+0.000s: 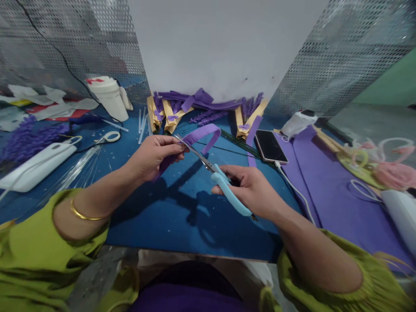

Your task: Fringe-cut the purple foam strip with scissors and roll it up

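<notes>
One purple strip (209, 128), pinched in left hand (159, 155) above table (195, 234). One scissors (232, 197), gripped in right hand (255, 190), blades at strip. Three wrapped bouquets (170, 118) behind; forearms angled inward.

The loose sleeves (342, 277) are yellow-green, the slim bangle (87, 218) gold.

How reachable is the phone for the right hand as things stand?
Probably yes, but without a free grip: the right hand holds the scissors. The phone lies just beyond it, nothing on top, a white plug at its near end.
</notes>
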A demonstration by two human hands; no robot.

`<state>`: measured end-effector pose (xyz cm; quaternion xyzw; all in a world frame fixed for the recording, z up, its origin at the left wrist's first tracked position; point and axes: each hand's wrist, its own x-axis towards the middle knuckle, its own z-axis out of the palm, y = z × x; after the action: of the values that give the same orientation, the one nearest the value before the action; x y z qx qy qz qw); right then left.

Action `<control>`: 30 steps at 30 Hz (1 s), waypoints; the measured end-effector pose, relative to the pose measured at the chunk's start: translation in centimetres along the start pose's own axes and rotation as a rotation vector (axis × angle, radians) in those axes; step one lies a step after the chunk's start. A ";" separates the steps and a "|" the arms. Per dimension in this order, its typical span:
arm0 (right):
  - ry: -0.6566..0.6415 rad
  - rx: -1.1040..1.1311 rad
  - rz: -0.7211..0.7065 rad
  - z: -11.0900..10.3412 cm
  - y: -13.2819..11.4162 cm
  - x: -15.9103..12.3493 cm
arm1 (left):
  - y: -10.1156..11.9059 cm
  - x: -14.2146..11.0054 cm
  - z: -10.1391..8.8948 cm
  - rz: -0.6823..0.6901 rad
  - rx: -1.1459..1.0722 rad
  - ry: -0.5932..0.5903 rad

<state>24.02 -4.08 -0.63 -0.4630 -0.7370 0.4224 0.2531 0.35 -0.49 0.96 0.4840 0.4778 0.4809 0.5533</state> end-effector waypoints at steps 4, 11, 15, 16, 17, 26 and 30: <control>0.000 0.004 0.001 0.0 0.0 0.1 | -0.1 0.0 -0.1 0.011 -0.002 -0.015; -0.008 0.022 -0.010 -0.1 0.2 0.1 | 0.1 0.0 0.1 -0.025 -0.021 -0.028; -0.014 0.024 -0.019 -0.1 0.2 0.2 | 0.0 0.0 0.0 -0.026 -0.027 -0.033; -0.015 0.028 -0.017 -0.1 0.3 0.2 | 0.0 0.0 -0.1 -0.027 -0.035 -0.036; -0.013 0.034 -0.011 -0.1 0.3 0.2 | -0.1 0.1 -0.1 -0.029 -0.044 -0.035; 0.016 0.010 0.043 -0.2 0.2 0.2 | -0.1 0.1 -0.1 -0.019 -0.009 -0.014; 0.032 -0.021 0.037 -0.1 0.1 0.2 | -0.2 0.1 0.0 0.013 -0.017 0.000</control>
<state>24.05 -3.79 -0.61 -0.4860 -0.7284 0.4118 0.2522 0.33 -0.40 0.74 0.4821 0.4706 0.4885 0.5545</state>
